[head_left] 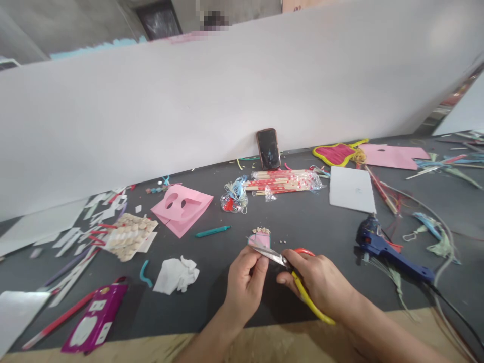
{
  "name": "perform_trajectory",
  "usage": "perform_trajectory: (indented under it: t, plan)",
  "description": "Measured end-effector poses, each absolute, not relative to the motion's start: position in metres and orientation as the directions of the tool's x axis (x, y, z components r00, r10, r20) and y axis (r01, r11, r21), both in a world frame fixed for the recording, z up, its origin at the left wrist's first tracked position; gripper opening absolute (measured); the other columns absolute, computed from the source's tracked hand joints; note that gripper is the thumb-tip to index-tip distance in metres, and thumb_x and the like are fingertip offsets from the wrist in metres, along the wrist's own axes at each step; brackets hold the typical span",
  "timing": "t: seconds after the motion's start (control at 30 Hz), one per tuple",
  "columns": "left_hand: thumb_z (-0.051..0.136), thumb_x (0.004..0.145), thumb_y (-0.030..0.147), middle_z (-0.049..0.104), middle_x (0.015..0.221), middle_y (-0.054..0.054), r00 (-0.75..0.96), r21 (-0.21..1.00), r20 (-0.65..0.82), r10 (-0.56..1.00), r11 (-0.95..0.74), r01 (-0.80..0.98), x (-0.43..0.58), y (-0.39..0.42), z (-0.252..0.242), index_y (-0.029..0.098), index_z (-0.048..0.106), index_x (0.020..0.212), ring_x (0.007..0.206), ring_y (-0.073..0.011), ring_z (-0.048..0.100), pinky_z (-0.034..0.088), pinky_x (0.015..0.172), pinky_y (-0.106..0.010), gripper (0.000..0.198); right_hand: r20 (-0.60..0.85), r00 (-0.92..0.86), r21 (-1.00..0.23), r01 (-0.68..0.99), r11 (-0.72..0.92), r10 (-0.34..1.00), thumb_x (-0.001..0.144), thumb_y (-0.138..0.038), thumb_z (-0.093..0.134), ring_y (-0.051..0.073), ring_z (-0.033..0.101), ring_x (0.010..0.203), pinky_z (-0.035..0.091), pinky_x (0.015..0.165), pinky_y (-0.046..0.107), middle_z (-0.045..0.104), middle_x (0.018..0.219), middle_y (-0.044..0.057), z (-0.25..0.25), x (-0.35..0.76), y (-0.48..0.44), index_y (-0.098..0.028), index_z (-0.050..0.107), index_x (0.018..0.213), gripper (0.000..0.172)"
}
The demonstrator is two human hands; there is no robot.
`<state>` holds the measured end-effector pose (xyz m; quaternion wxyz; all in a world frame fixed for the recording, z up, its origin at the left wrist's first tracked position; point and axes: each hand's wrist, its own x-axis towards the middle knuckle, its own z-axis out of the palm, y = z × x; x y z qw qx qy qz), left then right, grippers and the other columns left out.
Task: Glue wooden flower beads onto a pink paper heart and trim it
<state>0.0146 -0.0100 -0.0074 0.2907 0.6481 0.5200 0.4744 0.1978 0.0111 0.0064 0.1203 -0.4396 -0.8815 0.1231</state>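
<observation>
My left hand [247, 280] pinches a small pink piece [261, 239] that has a row of beads [261, 231] along its top edge. In my right hand [315, 277] are scissors [278, 258] with red and yellow handles. Their blades lie across the lower part of the pink piece, close to my left fingertips. Whether the blades touch it cannot be made out. A few tiny beads [283, 242] rest on the dark table just right of the piece. A teal pen [213, 231] lies to the left.
A blue glue gun [393, 254] with its cord lies at right, near a white foam sheet [352, 189]. Behind are wrapped sticks [283, 182] and a phone [268, 148] against a white board. Pink paper [181, 207], crumpled tissue [176, 275] and a purple packet [94, 318] lie left.
</observation>
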Motion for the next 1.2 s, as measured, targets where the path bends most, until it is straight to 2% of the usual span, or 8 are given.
perform_trajectory:
  t: [0.1,0.27,0.37,0.47,0.6,0.77,1.0,1.2]
  plan:
    - [0.047,0.092,0.023,0.055,0.07,-0.002,-0.01,0.868,0.308,0.951,-0.277,0.413,0.014,-0.01,-0.008,0.017,0.057,0.072,0.066,-0.013,0.052,0.041,0.062,-0.023,0.023,0.137,-0.599,-0.317,0.728,0.608,0.789,0.095,-0.056,0.029,0.021,0.065,0.058,0.034,0.048,0.028,0.066,0.066,0.004,0.006,0.197,0.012,-0.019,0.055,0.093,0.046]
    - [0.045,0.093,0.024,0.06,0.081,-0.003,0.0,0.901,0.276,0.961,-0.259,0.349,0.015,-0.007,-0.006,0.017,0.059,0.08,0.076,-0.0147,0.056,0.044,0.071,-0.024,0.021,0.222,-0.555,-0.335,0.728,0.598,0.801,0.091,-0.061,0.037,0.021,0.065,0.061,0.039,0.051,0.027,0.069,0.073,0.005,0.004,0.201,0.02,-0.019,0.055,0.105,0.048]
    - [0.045,0.093,0.026,0.06,0.083,-0.003,-0.011,0.899,0.255,0.967,-0.233,0.371,0.014,-0.004,-0.004,0.018,0.061,0.087,0.071,-0.0133,0.055,0.043,0.065,-0.023,0.019,0.216,-0.391,-0.391,0.805,0.446,0.895,0.09,-0.06,0.04,0.018,0.063,0.052,0.038,0.049,0.026,0.066,0.065,0.001,0.003,0.21,0.032,-0.02,0.055,0.108,0.046]
    - [0.044,0.094,0.027,0.061,0.086,-0.004,-0.033,0.864,0.276,0.961,-0.233,0.446,0.008,0.002,-0.005,0.019,0.061,0.088,0.072,-0.0133,0.056,0.043,0.063,-0.023,0.02,0.14,-0.179,-0.358,0.908,0.219,0.974,0.088,-0.057,0.045,0.019,0.064,0.052,0.037,0.046,0.026,0.066,0.066,0.0,0.003,0.223,0.046,-0.023,0.052,0.115,0.044]
    - [0.045,0.092,0.026,0.062,0.094,-0.006,-0.023,0.69,0.322,0.947,-0.218,0.69,-0.007,0.013,-0.015,0.019,0.063,0.091,0.081,-0.0161,0.06,0.046,0.072,-0.027,0.02,-0.001,-0.097,-0.272,0.958,0.093,0.995,0.086,-0.046,0.052,0.024,0.068,0.068,0.041,0.052,0.029,0.071,0.077,0.003,0.002,0.236,0.06,-0.021,0.048,0.125,0.046]
    - [0.049,0.088,0.023,0.064,0.092,-0.007,0.028,0.379,0.304,0.952,-0.148,0.914,-0.022,0.026,-0.033,0.02,0.066,0.089,0.09,-0.0225,0.061,0.048,0.083,-0.035,0.017,0.002,-0.119,-0.251,0.961,0.115,0.993,0.081,-0.024,0.058,0.024,0.066,0.094,0.047,0.072,0.029,0.071,0.101,0.008,-0.004,0.241,0.064,-0.017,0.046,0.13,0.05]
    - [0.054,0.085,0.027,0.064,0.1,-0.009,-0.008,0.316,0.355,0.935,-0.112,0.942,-0.018,0.024,-0.027,0.019,0.065,0.099,0.098,-0.0258,0.058,0.046,0.087,-0.039,0.019,0.04,-0.115,-0.212,0.97,0.121,0.993,0.081,-0.021,0.06,0.029,0.065,0.095,0.046,0.078,0.035,0.069,0.103,0.016,0.002,0.242,0.06,-0.011,0.051,0.126,0.047]
    - [0.053,0.087,0.027,0.066,0.107,-0.007,0.069,0.21,0.276,0.959,-0.13,0.969,0.0,0.047,-0.007,0.024,0.065,0.107,0.101,-0.0252,0.057,0.044,0.087,-0.038,0.024,0.086,-0.156,-0.225,0.959,0.172,0.984,0.077,-0.019,0.066,0.029,0.064,0.092,0.045,0.081,0.036,0.07,0.097,0.017,0.004,0.243,0.054,-0.013,0.066,0.1,0.024]
